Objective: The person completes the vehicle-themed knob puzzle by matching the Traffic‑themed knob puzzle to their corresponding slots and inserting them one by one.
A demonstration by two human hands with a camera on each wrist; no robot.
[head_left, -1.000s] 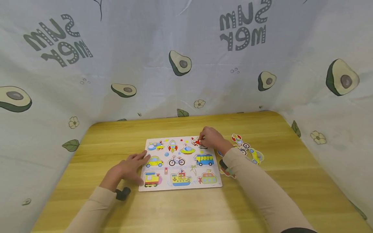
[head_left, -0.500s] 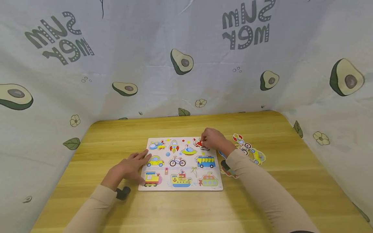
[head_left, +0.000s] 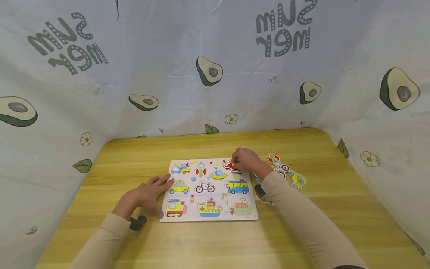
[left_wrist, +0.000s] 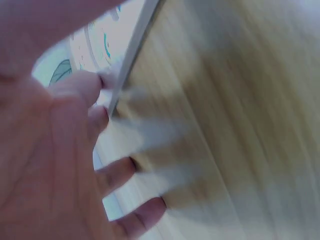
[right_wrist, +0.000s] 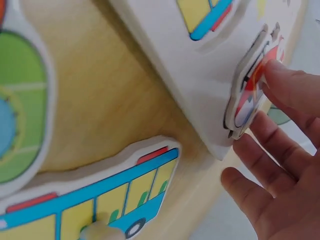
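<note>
A pale puzzle board [head_left: 209, 220] with printed vehicles lies flat on the wooden table. At its far right corner, my right hand [head_left: 248, 161] pinches a red helicopter puzzle piece [head_left: 227, 164] between thumb and fingers. The right wrist view shows this helicopter piece [right_wrist: 252, 90] right at the board's surface, with the other fingers spread below it. My left hand [head_left: 147, 196] rests along the board's left edge, fingers extended and spread. In the left wrist view, the palm of the left hand [left_wrist: 65, 150] faces the camera, with fingertips by the board's edge [left_wrist: 131, 55].
Right of the board lie loose puzzle pieces, partly behind the right forearm: a rocket piece [head_left: 274, 160], a bicycle piece [head_left: 282, 170] and a yellow car piece [head_left: 297, 181]. A bus piece [right_wrist: 135, 187] sits close beside the board. A patterned cloth [head_left: 174, 104] hangs behind the table.
The helicopter piece has shifted slightly over its corner of the board, still pinched by my right hand. My left thumb has slid a little toward the near left corner.
</note>
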